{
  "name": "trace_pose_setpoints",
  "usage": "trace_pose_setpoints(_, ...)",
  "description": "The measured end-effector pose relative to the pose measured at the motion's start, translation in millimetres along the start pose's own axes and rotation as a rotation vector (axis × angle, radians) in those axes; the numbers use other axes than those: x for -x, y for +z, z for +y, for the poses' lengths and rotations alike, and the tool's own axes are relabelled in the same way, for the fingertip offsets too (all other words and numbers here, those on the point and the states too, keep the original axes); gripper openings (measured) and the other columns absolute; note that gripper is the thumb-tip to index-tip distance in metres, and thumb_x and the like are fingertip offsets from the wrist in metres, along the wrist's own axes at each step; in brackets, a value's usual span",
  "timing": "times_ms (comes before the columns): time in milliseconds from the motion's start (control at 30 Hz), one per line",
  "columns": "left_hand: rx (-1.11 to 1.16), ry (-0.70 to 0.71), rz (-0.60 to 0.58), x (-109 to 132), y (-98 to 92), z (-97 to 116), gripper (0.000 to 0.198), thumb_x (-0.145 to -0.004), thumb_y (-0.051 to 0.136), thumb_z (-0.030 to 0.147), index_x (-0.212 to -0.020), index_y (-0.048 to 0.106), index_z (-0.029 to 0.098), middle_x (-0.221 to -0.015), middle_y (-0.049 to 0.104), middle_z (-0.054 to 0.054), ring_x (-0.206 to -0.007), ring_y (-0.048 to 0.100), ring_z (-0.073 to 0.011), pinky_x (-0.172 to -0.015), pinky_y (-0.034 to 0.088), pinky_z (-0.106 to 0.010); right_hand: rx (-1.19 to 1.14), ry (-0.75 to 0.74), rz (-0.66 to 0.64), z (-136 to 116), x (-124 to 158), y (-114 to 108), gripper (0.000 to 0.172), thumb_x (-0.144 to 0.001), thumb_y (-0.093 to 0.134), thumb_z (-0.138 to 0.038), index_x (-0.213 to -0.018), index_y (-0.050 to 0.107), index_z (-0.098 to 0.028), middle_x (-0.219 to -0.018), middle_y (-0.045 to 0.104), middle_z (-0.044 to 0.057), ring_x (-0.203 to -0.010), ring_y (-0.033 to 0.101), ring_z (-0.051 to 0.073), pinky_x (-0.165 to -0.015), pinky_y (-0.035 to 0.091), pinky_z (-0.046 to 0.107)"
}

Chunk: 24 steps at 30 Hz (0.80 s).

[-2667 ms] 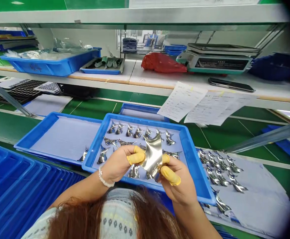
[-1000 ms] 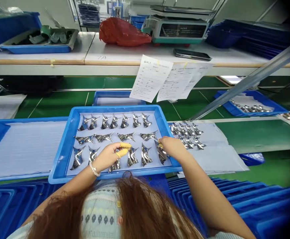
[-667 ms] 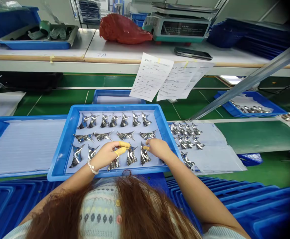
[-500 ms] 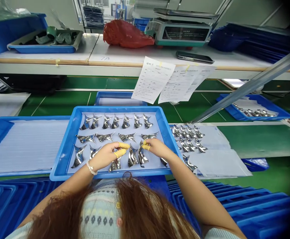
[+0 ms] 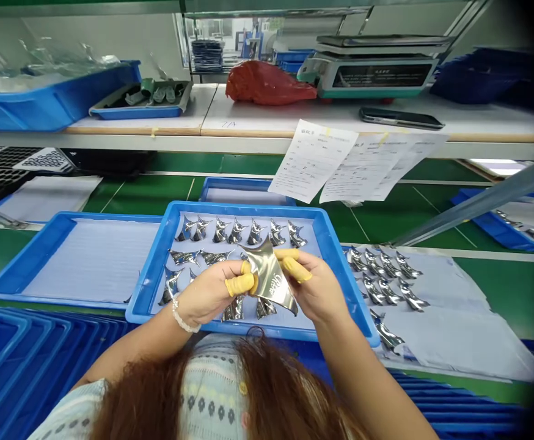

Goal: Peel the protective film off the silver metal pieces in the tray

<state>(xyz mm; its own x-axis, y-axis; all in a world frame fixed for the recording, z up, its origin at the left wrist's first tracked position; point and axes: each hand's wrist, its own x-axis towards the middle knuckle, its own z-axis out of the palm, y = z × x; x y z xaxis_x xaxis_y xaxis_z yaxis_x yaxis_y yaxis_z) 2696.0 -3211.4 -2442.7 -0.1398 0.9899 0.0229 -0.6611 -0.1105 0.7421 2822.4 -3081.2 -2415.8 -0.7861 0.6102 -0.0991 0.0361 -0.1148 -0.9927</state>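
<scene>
Both my hands hold one shiny curved metal piece up over a blue tray. My left hand, with yellow finger cots, pinches its left edge. My right hand, also with yellow cots, grips its right side. Several more shiny metal pieces lie in rows on white foam in the tray beneath.
A second blue tray with white foam lies to the left. More metal pieces rest on white foam at right. Stacked blue trays fill the near left. Papers hang from a shelf holding a scale, a phone and a red bag.
My right hand picked a metal piece from the tray's front row and lifted it. My left hand joined it, and both now hold the piece up above the tray.
</scene>
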Motion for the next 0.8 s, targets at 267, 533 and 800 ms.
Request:
trace_pose_setpoints(267, 0.033, -0.010, 0.031, 7.1, -4.3, 4.3, 0.045, -0.058, 0.083, 0.049, -0.068, 0.062, 0.011, -0.067, 0.055, 0.000, -0.066, 0.048, -0.0107, -0.066, 0.038, -0.024, -0.045, -0.066, -0.130, -19.1, 31.6, 13.4, 0.030, -0.073, 0.075, -0.048, -0.077, 0.074, -0.019, -0.043, 0.049, -0.003, -0.030, 0.034, 0.006, -0.032, 0.023, 0.019)
trace_pose_setpoints(533, -0.142, 0.028, 0.095, 13.3, -0.7, 11.4, 0.046, -0.057, 0.082, 0.053, -0.060, 0.061, 0.012, -0.057, 0.056, 0.000, -0.055, 0.047, -0.0085, -0.057, 0.039, -0.022, 0.012, -0.071, -0.190, -11.7, 41.6, 9.8, 0.025, -0.071, 0.077, -0.043, -0.074, 0.074, -0.018, -0.053, 0.056, 0.001, -0.038, 0.036, 0.007, -0.035, 0.028, 0.019)
trace_pose_setpoints(800, -0.197, 0.042, 0.145, 21.1, 0.0, 13.6, 0.044, -0.059, 0.081, 0.053, -0.065, 0.068, 0.011, -0.059, 0.058, -0.001, -0.056, 0.048, -0.0088, -0.058, 0.042, -0.022, 0.025, -0.034, -0.197, 1.3, 45.7, 4.1, 0.023, -0.071, 0.077, -0.041, -0.072, 0.072, -0.019, -0.053, 0.055, 0.000, -0.041, 0.036, 0.007, -0.036, 0.031, 0.019)
